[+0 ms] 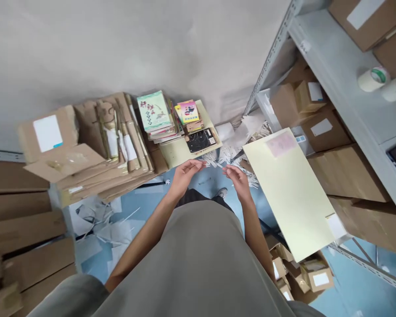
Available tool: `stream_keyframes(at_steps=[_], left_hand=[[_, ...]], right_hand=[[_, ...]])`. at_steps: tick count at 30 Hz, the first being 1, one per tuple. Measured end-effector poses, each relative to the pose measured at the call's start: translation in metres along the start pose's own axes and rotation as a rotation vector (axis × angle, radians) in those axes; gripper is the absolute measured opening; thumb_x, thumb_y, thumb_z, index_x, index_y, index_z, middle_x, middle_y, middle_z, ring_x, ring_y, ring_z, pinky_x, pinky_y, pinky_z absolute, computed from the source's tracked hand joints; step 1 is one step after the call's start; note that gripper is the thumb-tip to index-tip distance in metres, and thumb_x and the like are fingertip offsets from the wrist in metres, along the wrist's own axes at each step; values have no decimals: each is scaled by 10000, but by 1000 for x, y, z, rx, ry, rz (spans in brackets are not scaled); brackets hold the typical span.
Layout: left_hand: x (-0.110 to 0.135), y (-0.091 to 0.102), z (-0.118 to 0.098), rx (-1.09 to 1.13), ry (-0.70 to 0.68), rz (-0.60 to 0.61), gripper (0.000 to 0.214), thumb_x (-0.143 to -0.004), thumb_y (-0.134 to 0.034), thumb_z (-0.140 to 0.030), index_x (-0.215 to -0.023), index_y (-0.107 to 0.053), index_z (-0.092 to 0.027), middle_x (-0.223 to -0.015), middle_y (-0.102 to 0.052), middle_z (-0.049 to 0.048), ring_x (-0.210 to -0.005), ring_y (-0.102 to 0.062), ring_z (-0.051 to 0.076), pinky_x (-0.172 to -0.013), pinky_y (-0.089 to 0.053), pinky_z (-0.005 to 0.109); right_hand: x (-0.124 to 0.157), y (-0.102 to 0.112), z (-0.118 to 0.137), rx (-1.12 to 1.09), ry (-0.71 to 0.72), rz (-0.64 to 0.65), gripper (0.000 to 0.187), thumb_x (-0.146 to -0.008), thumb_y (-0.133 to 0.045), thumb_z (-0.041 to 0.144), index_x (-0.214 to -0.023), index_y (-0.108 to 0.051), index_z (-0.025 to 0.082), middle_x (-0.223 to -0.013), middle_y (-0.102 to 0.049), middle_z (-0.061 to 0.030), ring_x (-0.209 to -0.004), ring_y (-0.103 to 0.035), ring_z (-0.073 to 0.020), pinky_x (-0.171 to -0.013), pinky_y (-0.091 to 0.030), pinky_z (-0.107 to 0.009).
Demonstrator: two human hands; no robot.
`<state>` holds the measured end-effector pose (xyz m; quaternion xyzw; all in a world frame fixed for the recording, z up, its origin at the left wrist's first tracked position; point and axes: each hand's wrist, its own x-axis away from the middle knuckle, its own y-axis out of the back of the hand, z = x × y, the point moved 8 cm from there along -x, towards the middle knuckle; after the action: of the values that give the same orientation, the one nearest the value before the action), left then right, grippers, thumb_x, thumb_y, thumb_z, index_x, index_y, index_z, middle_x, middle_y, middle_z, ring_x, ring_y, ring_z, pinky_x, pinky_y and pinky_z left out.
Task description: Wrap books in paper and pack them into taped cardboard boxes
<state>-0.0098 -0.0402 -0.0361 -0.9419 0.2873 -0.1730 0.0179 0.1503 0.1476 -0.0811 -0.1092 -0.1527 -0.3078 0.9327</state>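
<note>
Close in front of my body, my left hand (186, 174) has its thumb and fingers pinched together. A tiny white strip (207, 165), apparently paper, pokes out at its fingertips. Facing it a short way off, my right hand (236, 178) pinches another small white strip (220, 166). The two hands are apart. Just beyond them, a black book (201, 140) lies on a pale yellow board (172, 155). Beside it stand a stack of green-covered booklets (154, 111) and a smaller pile of booklets with a pink and yellow cover (188, 112).
Flattened cardboard (86, 169) is heaped at left. A second pale yellow panel (288, 193) reaches out at right, beside a metal shelf (336, 57) with boxes and tape rolls (373, 79). Paper scraps (229, 154) litter the floor. A carton of small boxes (300, 277) stands below right.
</note>
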Motion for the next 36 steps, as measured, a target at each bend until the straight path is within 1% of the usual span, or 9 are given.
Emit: stream_keyframes(at_steps=[3,6,12,16,19,22,26,30,36], left_hand=[[8,39,-11,23,-42,-44,508,-852,-964,-696,-1014,-844,-230,-1239,-888,138,-1184,-820,336,-1171,-605,537],[20,93,-23,16,-94,-87,466,-892,-932,-670,-1037,-850,-235,-1239,-887,133,-1160,-823,326,-1152,-612,524],[48,253,-23,-124,-195,-273,395,-963,-861,-613,-1068,-830,-233,-1193,-876,120,-1173,-814,319,-1164,-613,500],[63,354,-35,-481,-381,-443,317,-1050,-748,-543,-1127,-812,-242,-1296,-846,133,-1320,-775,347,-1255,-569,558],[59,402,-56,-851,-498,-508,379,-1034,-795,-504,-1320,-800,-255,-1628,-713,170,-1670,-537,432,-1427,-359,672],[29,427,-59,-1100,-437,-340,690,-968,-895,-508,-1594,-693,-298,-1905,-442,153,-1840,-230,480,-1486,-165,740],[-13,443,-41,-1247,-308,-89,998,-882,-980,-561,-1741,-579,-247,-1948,-332,221,-1837,-227,512,-1487,-174,736],[-33,454,-23,-1258,-263,-10,1093,-859,-997,-584,-1769,-549,-177,-1938,-322,272,-1833,-247,510,-1486,-229,694],[-31,467,-20,-1191,-329,8,1127,-826,-992,-719,-1742,-593,-197,-1924,-357,272,-1824,-257,530,-1477,-218,724]], right_hand=[[-3,-46,4,29,1,60,582,-914,-868,760,-1263,-843,294,-1303,-887,-117,-1214,-839,-356,-1199,-623,-574],[-9,-109,4,63,0,137,588,-914,-871,770,-1261,-848,295,-1298,-888,-113,-1199,-844,-350,-1200,-621,-573],[-8,-260,-15,108,0,315,616,-920,-851,808,-1256,-848,290,-1294,-890,-110,-1180,-848,-332,-1169,-640,-537],[-6,-343,-43,95,-43,387,587,-910,-878,764,-1235,-834,276,-1274,-897,-102,-1154,-855,-309,-1096,-674,-477],[-15,-393,-64,64,-115,372,470,-910,-921,632,-1182,-823,262,-1233,-897,-82,-1129,-851,-277,-1008,-697,-393],[-30,-436,-80,34,-203,318,216,-961,-903,370,-1098,-803,237,-1074,-875,-40,-1000,-840,-216,-909,-696,-319],[-48,-467,-94,40,-348,199,116,-998,-823,139,-941,-749,208,-902,-811,-4,-770,-783,-150,-763,-671,-268],[-54,-473,-98,42,-406,148,229,-1003,-879,176,-861,-701,202,-834,-799,-9,-643,-751,-134,-642,-643,-249],[-58,-482,-99,22,-398,184,326,-1008,-902,248,-805,-649,212,-686,-679,37,-575,-713,-113,-554,-577,-196]])
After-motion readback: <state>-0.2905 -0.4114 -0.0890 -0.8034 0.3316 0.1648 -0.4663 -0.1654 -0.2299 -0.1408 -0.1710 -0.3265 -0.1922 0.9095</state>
